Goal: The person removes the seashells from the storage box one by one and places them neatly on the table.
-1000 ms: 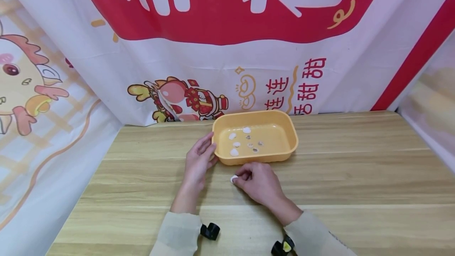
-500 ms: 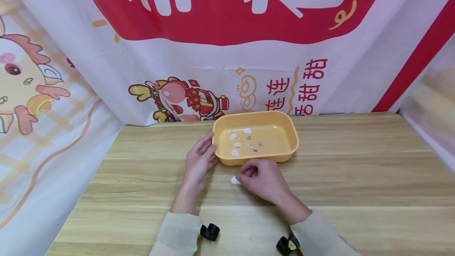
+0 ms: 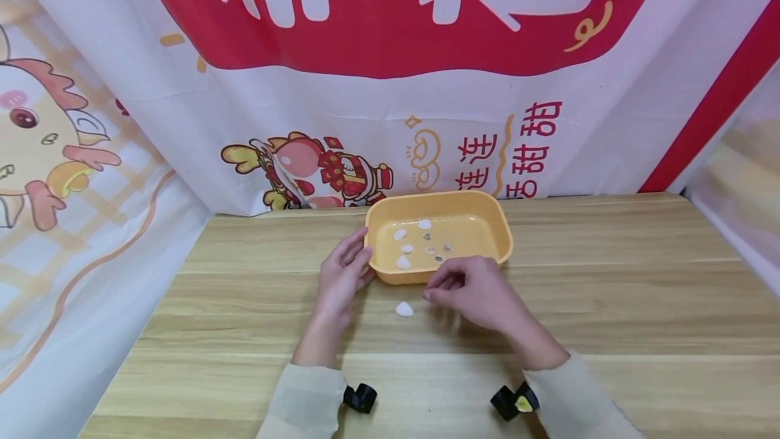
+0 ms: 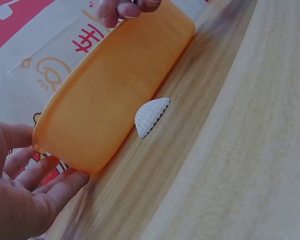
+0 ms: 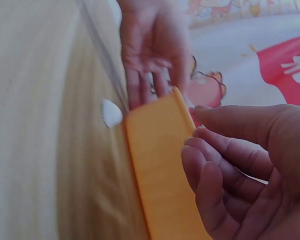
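Observation:
A white, ridged seashell [image 3: 404,309] lies on the wooden table in front of a yellow plastic basin [image 3: 500,229]. In the left wrist view the shell [image 4: 151,117] sits close to the basin's long wall, its scalloped edge on the wood. My left hand [image 3: 341,276] rests against the basin's left end, fingers fairly straight along the wall and thumb by the rim. Just right of the shell, my right hand [image 3: 472,290] hovers at the basin's near side. Its fingers [image 5: 210,165] are loosely bent, with nothing between them.
Several small shells, some white [image 3: 403,262] and some darker, are spread over the left and middle of the basin floor. A printed cloth [image 3: 292,100] hangs behind the table's back edge, with more cloth at both sides.
My right hand has let go of the white seashell and moved right, away from it. The shell now lies fully visible on the table. My left hand stays at the basin.

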`<state>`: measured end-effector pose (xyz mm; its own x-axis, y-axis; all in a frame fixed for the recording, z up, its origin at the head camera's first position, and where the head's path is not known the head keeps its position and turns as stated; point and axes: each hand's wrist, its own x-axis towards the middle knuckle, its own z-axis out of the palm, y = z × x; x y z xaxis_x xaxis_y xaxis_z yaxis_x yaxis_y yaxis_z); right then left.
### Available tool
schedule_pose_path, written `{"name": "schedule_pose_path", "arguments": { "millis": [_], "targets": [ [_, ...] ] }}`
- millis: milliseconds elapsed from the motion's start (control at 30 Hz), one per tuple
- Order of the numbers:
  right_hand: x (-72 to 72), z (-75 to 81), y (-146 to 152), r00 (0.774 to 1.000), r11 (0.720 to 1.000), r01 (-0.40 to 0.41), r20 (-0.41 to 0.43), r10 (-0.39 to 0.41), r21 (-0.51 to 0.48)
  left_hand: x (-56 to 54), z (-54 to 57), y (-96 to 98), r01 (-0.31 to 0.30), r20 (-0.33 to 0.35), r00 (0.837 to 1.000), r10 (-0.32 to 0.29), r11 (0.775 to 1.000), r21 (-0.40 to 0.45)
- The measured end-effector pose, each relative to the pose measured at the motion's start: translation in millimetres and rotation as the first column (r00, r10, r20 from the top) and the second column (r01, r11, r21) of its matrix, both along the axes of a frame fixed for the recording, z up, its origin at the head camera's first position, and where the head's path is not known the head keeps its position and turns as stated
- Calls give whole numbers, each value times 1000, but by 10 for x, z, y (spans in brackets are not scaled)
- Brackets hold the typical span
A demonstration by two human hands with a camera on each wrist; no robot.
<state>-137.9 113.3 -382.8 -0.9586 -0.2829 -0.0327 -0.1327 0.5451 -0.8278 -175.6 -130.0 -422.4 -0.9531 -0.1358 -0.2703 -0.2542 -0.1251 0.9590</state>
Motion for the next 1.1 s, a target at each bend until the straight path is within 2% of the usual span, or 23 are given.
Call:
{"name": "schedule_pose_path", "arguments": {
  "millis": [167, 333, 467, 567, 667, 767, 867, 1100],
  "targets": [
    [-51, 94, 159, 998, 998, 67, 17, -67, -3, -8, 7, 6, 6, -2, 1000, -6, 1000, -4],
    [-111, 154, 324, 992, 992, 126, -18, -126, 20, -20, 14, 13, 10, -8, 1000, -10, 1000, -4],
    [-178, 181, 405, 989, 989, 147, -35, -147, -1, -28, 12, 27, 2, -15, 1000, -2, 1000, -1],
    [-269, 202, 430, 987, 987, 159, -29, -159, -9, -35, 1, 37, 14, -15, 1000, -14, 1000, 3],
    [-418, 223, 415, 988, 988, 154, -30, -154, 19, -34, -13, 25, 7, -18, 1000, -7, 1000, 2],
    [-598, 233, 362, 991, 991, 132, 10, -132, 8, -28, -16, -3, -16, -23, 1000, 16, 1000, -6],
    [-749, 202, 302, 990, 993, 115, 85, -112, -31, -17, -17, -20, -8, -24, 1000, 8, 1000, -6],
    [-956, 41, 199, 974, 990, 111, 206, -92, -82, 11, -12, 10, 6, -33, 999, -7, 1000, -11]
  ]
}}
